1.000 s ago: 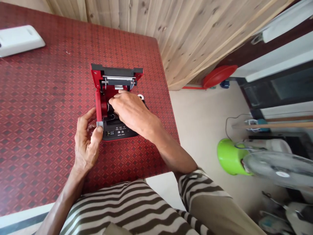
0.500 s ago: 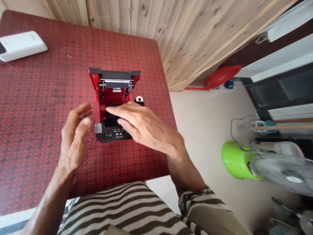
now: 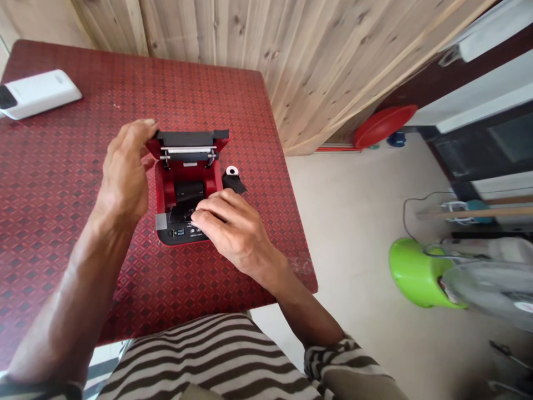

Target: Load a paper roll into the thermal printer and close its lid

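Note:
A small red-and-black printer (image 3: 166, 191) stands on the table with its lid (image 3: 187, 139) raised. In its bay lies a black paper roll (image 3: 189, 191), and a loose black end comes forward over the front panel. My right hand (image 3: 235, 228) is closed, its thumb and fingertips pinching that paper end near the front buttons. At the left side of the lid is my left hand (image 3: 127, 166), fingers bent round the lid's upper left corner; its thumb is partly hidden. A white roll core (image 3: 232, 171) with a black strip lies just right of the printer.
The red patterned table (image 3: 258, 266) ends at a right edge above the tiled floor. A white handheld device (image 3: 45, 91) rests at the far left. Wooden panelling (image 3: 233, 33) rises behind. On the floor are a green stool (image 3: 416, 272) and a fan (image 3: 487, 289).
My left hand has moved up from beside the printer onto its lid. My right hand has drawn back from over the bay, uncovering the black roll, and now pinches the paper end.

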Motion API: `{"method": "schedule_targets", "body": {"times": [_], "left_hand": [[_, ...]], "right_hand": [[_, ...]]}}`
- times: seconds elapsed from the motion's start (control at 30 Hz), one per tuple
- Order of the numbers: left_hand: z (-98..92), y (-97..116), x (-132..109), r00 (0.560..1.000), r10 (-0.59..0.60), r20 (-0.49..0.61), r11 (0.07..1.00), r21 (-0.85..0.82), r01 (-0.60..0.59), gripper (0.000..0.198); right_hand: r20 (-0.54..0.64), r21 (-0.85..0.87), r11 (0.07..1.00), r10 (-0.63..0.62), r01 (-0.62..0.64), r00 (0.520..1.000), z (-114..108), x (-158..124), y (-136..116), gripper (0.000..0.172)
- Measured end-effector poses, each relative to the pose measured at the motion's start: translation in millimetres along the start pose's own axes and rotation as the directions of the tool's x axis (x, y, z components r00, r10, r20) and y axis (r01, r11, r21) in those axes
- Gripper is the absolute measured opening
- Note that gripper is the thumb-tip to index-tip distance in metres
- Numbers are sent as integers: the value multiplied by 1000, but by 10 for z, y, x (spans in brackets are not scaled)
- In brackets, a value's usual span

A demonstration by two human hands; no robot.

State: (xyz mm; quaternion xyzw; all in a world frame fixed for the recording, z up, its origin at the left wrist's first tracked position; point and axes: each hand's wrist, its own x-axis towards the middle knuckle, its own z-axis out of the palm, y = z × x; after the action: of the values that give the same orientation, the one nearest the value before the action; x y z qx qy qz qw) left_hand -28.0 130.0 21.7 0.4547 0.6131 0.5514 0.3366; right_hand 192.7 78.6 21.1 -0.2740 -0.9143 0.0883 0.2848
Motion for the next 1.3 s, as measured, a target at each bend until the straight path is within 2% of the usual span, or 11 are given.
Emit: {"method": "schedule_targets", "body": {"times": [0.13, 0.23, 0.33, 0.43, 0.73, 0.83, 0.87, 1.0, 1.1, 1.2, 1.3], "left_hand": [[-67, -106, -431, 993, -114, -40, 982, -158, 106, 45], [-115, -177, -711, 983, -184, 22, 960, -211, 184, 60], [-145, -239, -882, 966, -249, 68, 945, -200, 258, 61], [-151, -266, -951, 963, -247, 104, 949, -177, 263, 56], [-100, -267, -977, 970, -230, 74, 951, -197, 240, 54], [-111, -285, -1013, 974, -222, 48, 955, -192, 228, 55], [-127, -295, -1037, 975, -220, 44, 954, -199, 224, 54], [-236, -331, -1185, 978, -199, 57, 942, -264, 207, 49], [-301, -345, -1289, 983, -177, 53, 942, -279, 185, 45], [-310, -347, -1330, 985, -170, 24, 961, -216, 171, 44], [-286, -342, -1319, 987, -163, -2, 977, -137, 161, 46]], "right_hand": [[-78, -70, 998, -10, 5, 997, 45, -81, -20, 23], [-119, -81, 997, -12, 2, 993, 65, -108, -34, 18], [-135, -18, 998, 60, -63, 989, 82, -115, -46, 15], [-131, 37, 995, 101, -96, 986, 86, -115, -64, 12], [-142, 31, 993, 121, -118, 982, 117, -136, -107, 9], [-194, 42, 996, 81, -74, 978, 163, -194, -108, 6], [-223, 55, 996, 76, -66, 972, 174, -228, -116, 10], [-380, 114, 983, 177, -144, 908, 205, -432, -184, 37], [-451, 177, 943, 334, -283, 828, 261, -593, -249, 41], [-416, 270, 877, 479, -398, 773, 348, -702, -303, 41], [-367, 332, 844, 528, -422, 766, 409, -746, -329, 42]]}}
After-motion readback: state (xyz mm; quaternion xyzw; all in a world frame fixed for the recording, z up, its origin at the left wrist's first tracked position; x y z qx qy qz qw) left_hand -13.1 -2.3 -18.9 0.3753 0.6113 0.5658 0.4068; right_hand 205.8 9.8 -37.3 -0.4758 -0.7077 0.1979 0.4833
